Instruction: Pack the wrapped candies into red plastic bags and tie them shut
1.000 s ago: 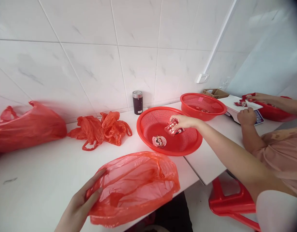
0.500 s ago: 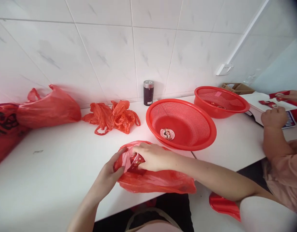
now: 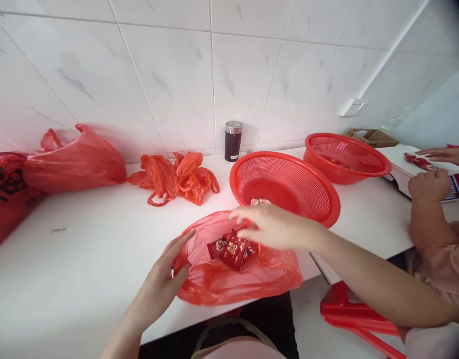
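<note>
A red plastic bag (image 3: 229, 291) lies with its mouth spread wide at the table's front edge. Inside it are several small red printed packets (image 3: 234, 249). At the bag's left rim, my left hand (image 3: 164, 274) grips the film between thumb and fingers. My right hand (image 3: 272, 227) hovers over the right side of the mouth, fingers apart and curved, with nothing visible in them. Just behind it stands a red mesh basket (image 3: 289, 174); a round printed label at its bottom is partly hidden by that hand.
Crumpled red bags (image 3: 173, 177) lie behind my left hand, with a filled red bag (image 3: 79, 164) further left. A dark tumbler (image 3: 232, 142) stands by the wall. At right are a second basket (image 3: 345, 159), a co-worker's hand (image 3: 429, 184) and a red stool (image 3: 356, 316).
My right hand has come up out of the bag and opened, leaving the packet it held among the others. The bag's mouth is spread wider. My left hand stays at the rim.
</note>
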{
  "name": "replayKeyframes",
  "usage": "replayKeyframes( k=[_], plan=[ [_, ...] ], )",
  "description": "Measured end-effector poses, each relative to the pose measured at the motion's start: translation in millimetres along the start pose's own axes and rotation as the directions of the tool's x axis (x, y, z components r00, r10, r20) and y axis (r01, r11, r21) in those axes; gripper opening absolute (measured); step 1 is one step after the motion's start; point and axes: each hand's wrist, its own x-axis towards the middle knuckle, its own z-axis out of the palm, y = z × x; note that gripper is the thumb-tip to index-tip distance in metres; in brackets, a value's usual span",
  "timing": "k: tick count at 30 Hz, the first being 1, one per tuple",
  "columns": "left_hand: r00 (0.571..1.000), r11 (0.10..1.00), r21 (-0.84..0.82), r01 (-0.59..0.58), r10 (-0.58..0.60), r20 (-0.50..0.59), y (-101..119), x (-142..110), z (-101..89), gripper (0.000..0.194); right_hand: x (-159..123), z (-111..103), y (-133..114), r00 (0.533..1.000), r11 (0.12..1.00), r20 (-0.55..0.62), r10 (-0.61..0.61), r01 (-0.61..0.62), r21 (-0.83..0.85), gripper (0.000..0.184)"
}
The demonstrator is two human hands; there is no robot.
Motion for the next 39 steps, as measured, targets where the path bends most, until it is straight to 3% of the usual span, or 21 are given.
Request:
replayKeyframes(
  k=[2,4,6,8,10,12,16,18,20,22,24,26,28,30,32,35,39],
  plan=[
    [0.999,1.000,0.020,-0.002,0.003,-0.043,2,-4,1.5,0.055,10,-16,16,0.991,0.998,-0.126,0.054,-0.058,-0.030,0.022],
    [0.991,0.999,0.019,0.039,-0.036,-0.133,2,-10,3.6,0.057,23,-21,42,0.972,0.965,-0.176,0.158,-0.190,-0.182,0.028],
    [0.969,0.994,-0.033,0.106,-0.111,-0.222,2,-17,5.4,0.064,34,-12,72,0.954,0.893,-0.057,0.293,-0.295,-0.341,0.044],
    [0.942,0.979,-0.116,0.169,-0.195,-0.271,2,-24,5.9,0.071,40,4,95,0.919,0.856,0.101,0.380,-0.309,-0.414,0.055],
    [0.922,0.961,-0.174,0.215,-0.258,-0.287,3,-30,4.7,0.075,44,17,108,0.904,0.851,0.161,0.396,-0.296,-0.433,0.052],
    [0.909,0.950,-0.193,0.244,-0.294,-0.296,4,-36,2.3,0.077,46,21,112,0.908,0.851,0.151,0.390,-0.293,-0.436,0.041],
    [0.904,0.948,-0.187,0.256,-0.303,-0.302,6,-42,-1.7,0.069,50,-1,105,0.947,0.878,0.022,0.322,-0.289,-0.382,0.011],
    [0.907,0.955,-0.159,0.250,-0.288,-0.306,4,-43,-1.7,0.063,46,-18,92,0.954,0.890,-0.121,0.275,-0.300,-0.344,0.009],
    [0.919,0.964,-0.115,0.241,-0.265,-0.292,0,-42,0.1,0.062,38,-31,69,0.932,0.921,-0.297,0.206,-0.288,-0.264,0.014],
    [0.936,0.971,-0.072,0.226,-0.237,-0.258,-4,-40,3.4,0.062,26,-33,38,0.887,0.969,-0.449,0.111,-0.197,-0.148,0.014],
    [0.955,0.978,-0.047,0.203,-0.208,-0.213,-6,-37,7.6,0.062,14,-25,9,0.877,0.997,-0.480,0.011,-0.046,-0.061,0.015],
    [0.959,0.982,-0.045,0.184,-0.190,-0.209,-6,-34,11.1,0.059,7,-8,-12,0.917,0.994,-0.383,-0.110,0.110,-0.022,0.016],
    [0.952,0.984,-0.060,0.169,-0.179,-0.247,-6,-32,12.6,0.053,3,14,-18,0.965,0.977,-0.154,-0.212,0.206,-0.056,0.020],
    [0.938,0.982,-0.111,0.154,-0.181,-0.296,-7,-31,11.7,0.050,2,35,-11,0.971,0.963,0.126,-0.203,0.222,-0.154,0.026],
    [0.923,0.967,-0.214,0.140,-0.205,-0.326,-8,-32,9.7,0.052,1,53,2,0.956,0.941,0.266,-0.121,0.196,-0.276,0.036],
    [0.899,0.922,-0.360,0.142,-0.273,-0.342,-6,-33,8.1,0.056,-1,70,17,0.978,0.914,0.203,-0.056,0.132,-0.385,0.055],
    [0.909,0.889,-0.428,0.162,-0.303,-0.286,-2,-34,10.5,0.054,1,73,22,0.989,0.919,0.140,-0.055,0.105,-0.379,0.063]
  ],
)
